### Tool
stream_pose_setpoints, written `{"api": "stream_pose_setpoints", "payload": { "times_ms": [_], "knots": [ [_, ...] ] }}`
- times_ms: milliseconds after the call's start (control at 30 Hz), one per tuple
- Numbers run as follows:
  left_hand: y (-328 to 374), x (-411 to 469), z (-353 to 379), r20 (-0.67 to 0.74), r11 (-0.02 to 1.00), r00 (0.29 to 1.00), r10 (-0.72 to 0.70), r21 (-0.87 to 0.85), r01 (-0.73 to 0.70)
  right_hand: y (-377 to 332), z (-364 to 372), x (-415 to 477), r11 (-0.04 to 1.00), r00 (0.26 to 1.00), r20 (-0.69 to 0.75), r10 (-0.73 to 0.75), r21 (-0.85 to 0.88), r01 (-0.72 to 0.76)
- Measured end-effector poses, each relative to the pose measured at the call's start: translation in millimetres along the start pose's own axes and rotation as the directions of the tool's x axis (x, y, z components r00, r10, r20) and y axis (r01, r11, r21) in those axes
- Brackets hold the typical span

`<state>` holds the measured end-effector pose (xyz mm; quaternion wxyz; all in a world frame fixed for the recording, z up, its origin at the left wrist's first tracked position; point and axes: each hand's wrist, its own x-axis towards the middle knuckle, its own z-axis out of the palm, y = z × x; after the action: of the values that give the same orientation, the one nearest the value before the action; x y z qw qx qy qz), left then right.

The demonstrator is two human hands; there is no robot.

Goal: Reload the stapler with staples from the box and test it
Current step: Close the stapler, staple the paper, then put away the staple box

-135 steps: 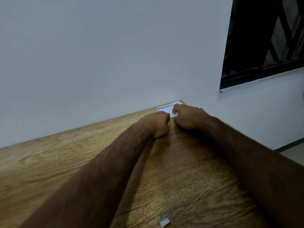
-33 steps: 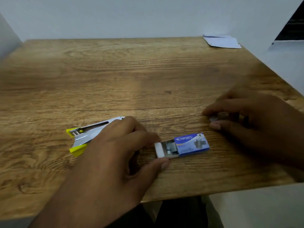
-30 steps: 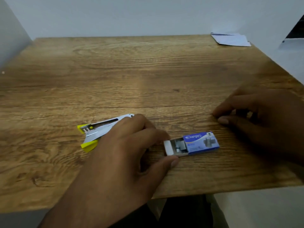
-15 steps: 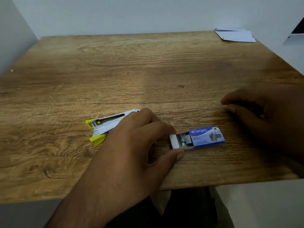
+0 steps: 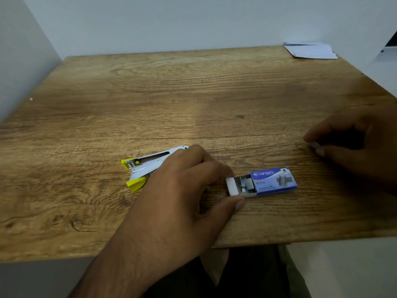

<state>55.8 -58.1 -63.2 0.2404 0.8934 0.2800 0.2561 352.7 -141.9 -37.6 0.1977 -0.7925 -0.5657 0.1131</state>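
Centrally, toward the near edge of a wooden table, a small silver stapler lies opened. Its two arms spread in a narrow V, and their yellow tips point left. Its rear end is hidden under the person's left hand.

Just right of the stapler sits a blue staple box. Its white inner tray is slid partway out on the left, showing loose grey staples inside. The left hand reaches across the stapler to this tray. The thumb touches the tray's near corner and a fingertip sits at its far corner, so it appears to pinch the tray's end.

Farther right, apart from the box, the right hand rests low on the table. Its curled fingers and thumb are closed on a small grey staple strip, of which only the tip shows.

Folded white paper lies at the far right corner, against a pale wall.

Judging by this layout, the task is early to midway. The stapler is opened, the box is opened and a strip seems to have been taken. Loading the strip, closing the stapler and testing it, likely on the paper, are not yet done.
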Motion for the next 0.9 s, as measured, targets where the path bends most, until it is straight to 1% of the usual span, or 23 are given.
{"api": "stream_pose_setpoints", "payload": {
  "times_ms": [133,267,367,500,567,633,733,767,900],
  "knots": [
    [1,0,0,0.003,1.000,1.000,0.001,-0.002,-0.001,16,-8,4,0.999,0.999,-0.034,0.016,-0.037,-0.017],
    [1,0,0,-0.001,1.000,1.000,0.005,-0.002,-0.005,20,-9,0,1.000,1.000,0.018,0.010,-0.030,-0.009],
    [1,0,1,-0.008,1.000,1.000,0.006,-0.003,-0.006,21,-8,-3,1.000,0.999,0.038,-0.019,0.006,0.019],
    [1,-1,0,-0.010,1.000,1.000,0.004,-0.008,-0.004,4,-12,-11,0.996,0.992,0.102,-0.069,0.062,0.063],
    [2,-1,0,-0.012,1.000,1.000,0.003,-0.009,-0.003,-15,-12,-14,0.993,0.982,0.151,-0.111,0.066,0.102],
    [1,-1,0,-0.011,1.000,1.000,0.003,-0.008,-0.003,-28,-8,-15,0.987,0.973,0.172,-0.154,0.071,0.143],
    [1,-1,0,-0.010,1.000,1.000,0.006,-0.005,-0.006,-36,-7,-15,0.990,0.967,0.223,-0.120,0.098,0.100],
    [1,-1,0,-0.013,1.000,1.000,0.010,-0.002,-0.010,-33,-7,-14,0.992,0.966,0.235,-0.110,0.093,0.091],
    [0,-1,0,-0.014,1.000,1.000,0.017,0.012,-0.017,-27,-10,-15,0.995,0.979,0.184,-0.083,-0.035,0.091]
  ]
}}
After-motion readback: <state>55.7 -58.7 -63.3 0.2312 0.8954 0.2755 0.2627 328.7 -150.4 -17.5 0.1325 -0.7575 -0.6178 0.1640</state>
